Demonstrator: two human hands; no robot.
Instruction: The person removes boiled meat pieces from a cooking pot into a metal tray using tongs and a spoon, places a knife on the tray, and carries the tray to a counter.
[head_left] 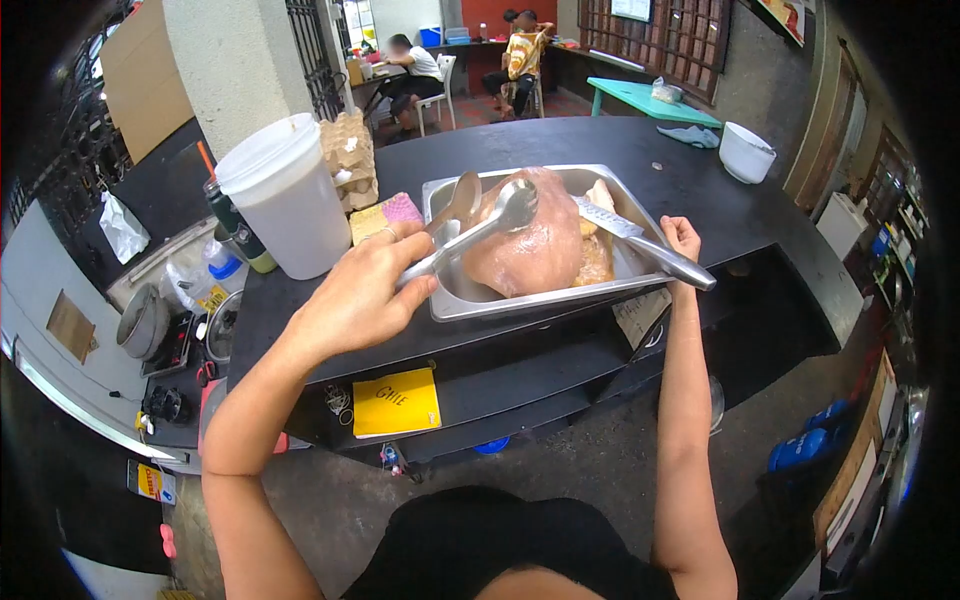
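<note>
A steel tray (pixel 460 308) on the black counter holds a large piece of pale pink meat (pixel 535 240) and smaller yellowish-brown pieces (pixel 597 258). My left hand (pixel 372 285) is closed round metal tongs (pixel 480 228), whose rounded ends lie over the large piece. My right hand (pixel 681 238) has its fingers curled at the tray's right rim, beside a knife. The knife (pixel 655 251) rests across the right side of the tray, its handle sticking out past the front right corner. A brownish spoon-shaped utensil (pixel 464 196) leans at the tray's left end.
Left of the tray stand a white bucket (pixel 300 215), egg cartons (pixel 347 160) and a pink and yellow sponge (pixel 387 216). A white bowl (pixel 746 153) sits at the counter's back right. Below lies a yellow folder (pixel 397 403). Several people sit in the background.
</note>
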